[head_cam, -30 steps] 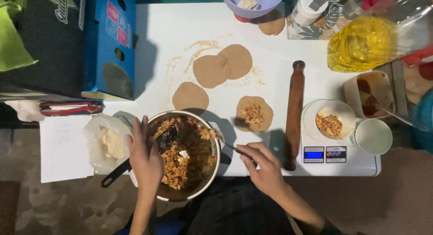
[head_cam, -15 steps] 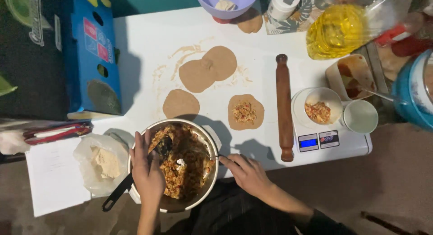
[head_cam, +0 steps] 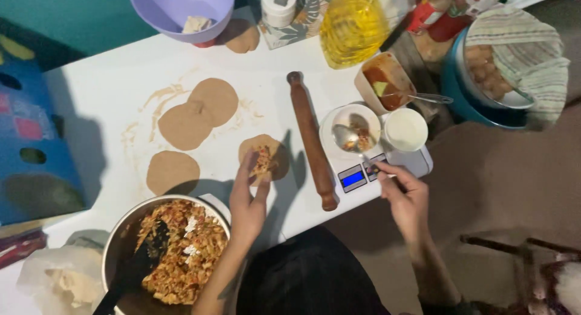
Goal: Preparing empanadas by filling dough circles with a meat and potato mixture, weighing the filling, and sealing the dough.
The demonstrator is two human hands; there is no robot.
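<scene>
White tabletop [head_cam: 109, 91] dusted with flour, teal wall behind, brown floor on the right; only the head view, looking straight down

Left hand [head_cam: 249, 197] reaches up from the near edge, fingers pinched on the near rim of a round dough disc with filling [head_cam: 264, 157], lifting or folding that edge over the orange-brown filling; disc lies on the table just left of the wooden rolling pin [head_cam: 311, 139]

Right hand [head_cam: 404, 197] closed around the handle end of a metal spoon [head_cam: 354, 142]; spoon bowl rests in the small white bowl [head_cam: 357, 124], which sits on a white kitchen scale [head_cam: 387, 167] with a lit blue display. Second white cup [head_cam: 406, 129] beside it on the scale

Three plain dough discs: two overlapping ones [head_cam: 196, 112] at table centre, one [head_cam: 173, 171] nearer, just above the metal pan [head_cam: 127, 236]. Pan holds a chopped orange-brown filling mix [head_cam: 184, 251] and a black spatula [head_cam: 136, 266], near edge left of the left forearm

Far side: lilac bowl [head_cam: 181, 9], another dough disc [head_cam: 243, 39] beside it, bottle of yellow oil [head_cam: 352, 24], rectangular tub of red sauce [head_cam: 384, 85] with a spoon in it. Blue cardboard box [head_cam: 33, 145] at left, plastic bag with dough [head_cam: 63, 278] bottom left, striped cloth over a bowl of round pieces [head_cam: 514, 55] top right
</scene>
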